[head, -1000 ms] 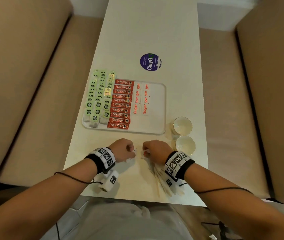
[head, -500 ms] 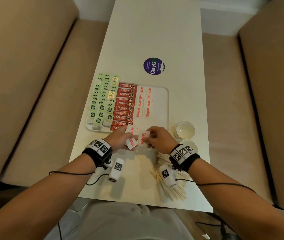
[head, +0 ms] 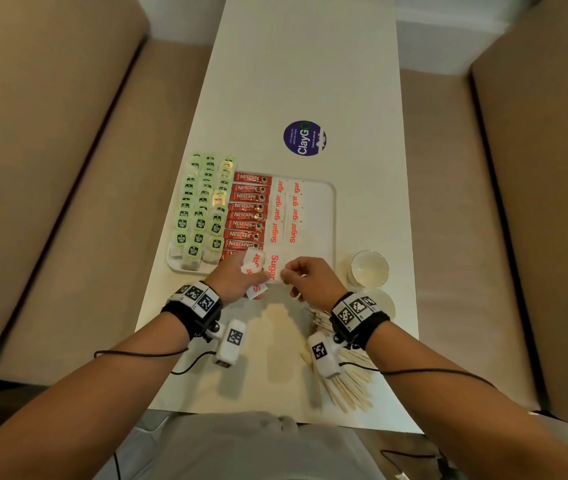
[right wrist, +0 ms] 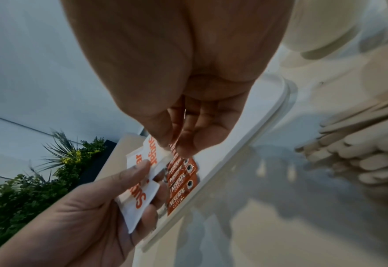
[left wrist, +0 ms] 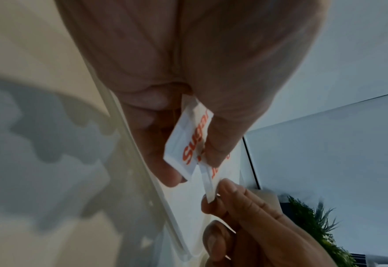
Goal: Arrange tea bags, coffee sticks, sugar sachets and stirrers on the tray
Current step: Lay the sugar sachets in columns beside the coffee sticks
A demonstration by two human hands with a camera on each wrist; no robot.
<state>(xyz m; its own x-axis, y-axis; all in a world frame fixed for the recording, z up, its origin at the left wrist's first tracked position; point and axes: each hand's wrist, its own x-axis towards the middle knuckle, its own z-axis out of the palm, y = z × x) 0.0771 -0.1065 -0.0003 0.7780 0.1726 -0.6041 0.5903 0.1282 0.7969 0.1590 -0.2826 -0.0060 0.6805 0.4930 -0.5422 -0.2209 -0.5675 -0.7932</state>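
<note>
We see a long pale desk (head: 310, 64) running between two tan sofas (head: 50, 168), and the white tray (head: 324, 223) on it serves as our landmark. On the tray's left side stand three columns of green tea bags (head: 202, 209), overlapping like tiles. Just beside them toward the tray's middle lies a column of red coffee sticks (head: 249, 216), each crosswise. Right of the sticks, two overlapping columns of white sugar sachets (head: 284, 216) run along the tray; the tray's right strip is bare.

Off the tray's far edge we find a round purple sticker (head: 304, 138) on the desk. Near the tray's right near corner stand two small white cups (head: 369, 268), one partly hidden by the wrist. On the near side of the tray, to the right, a heap of wooden stirrers (head: 348, 386) lies fanned on the desk.

Over the tray's near edge our two hands meet. The left hand (head: 232, 280) holds a small fan of loose sachets (left wrist: 189, 144) between thumb and curled fingers. The right hand (head: 310, 277) pinches the near end of one sachet (head: 273, 268) between thumb and forefinger, over the tray's near edge in line with the sugar columns. We cannot tell whether it touches the tray.
</note>
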